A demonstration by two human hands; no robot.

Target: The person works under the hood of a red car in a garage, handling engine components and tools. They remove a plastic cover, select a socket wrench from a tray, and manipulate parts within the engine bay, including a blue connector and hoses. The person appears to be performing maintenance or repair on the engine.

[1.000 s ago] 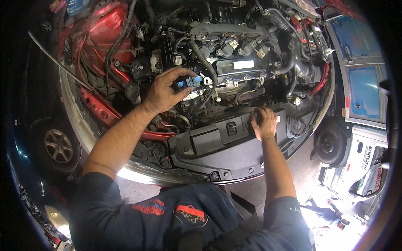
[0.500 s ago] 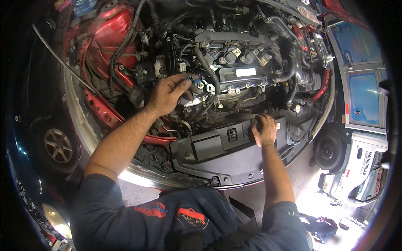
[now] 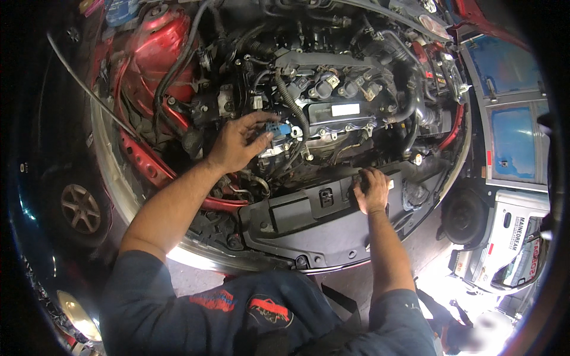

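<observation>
The bare left hand (image 3: 237, 144) pinches a small, blocky, blue plastic piece (image 3: 278, 129) between thumb and fingers, left of the black, white-labelled engine cover (image 3: 341, 120); a light, square hold probably serves best. The bare right hand (image 3: 373, 191) rests on a broad grey plastic panel (image 3: 309, 226), grip indiscernible. A ribbed black hose (image 3: 290, 102) crowds the piece.

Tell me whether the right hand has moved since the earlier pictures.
No: the right hand rests at the same spot on the dark panel.
</observation>
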